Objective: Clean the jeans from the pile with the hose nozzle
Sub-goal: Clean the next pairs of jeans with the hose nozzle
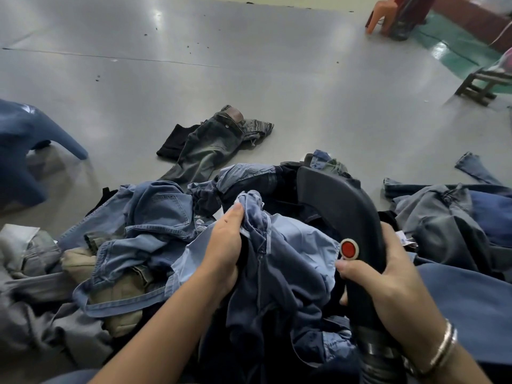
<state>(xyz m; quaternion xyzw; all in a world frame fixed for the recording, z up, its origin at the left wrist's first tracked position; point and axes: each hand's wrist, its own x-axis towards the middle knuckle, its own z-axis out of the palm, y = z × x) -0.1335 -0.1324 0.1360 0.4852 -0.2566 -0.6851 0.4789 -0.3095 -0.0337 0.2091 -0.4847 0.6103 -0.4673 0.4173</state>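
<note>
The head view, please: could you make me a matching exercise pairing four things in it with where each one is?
Things:
1. hose nozzle
2. blue jeans
3. grey-green jeans
4. blue plastic chair

Places:
A. lying alone on the floor beyond the pile
B. gripped by the left hand
C. standing at the left edge
D. gripped by the right hand

Pairs: 1-D, 2-B, 3-A, 4-C
</note>
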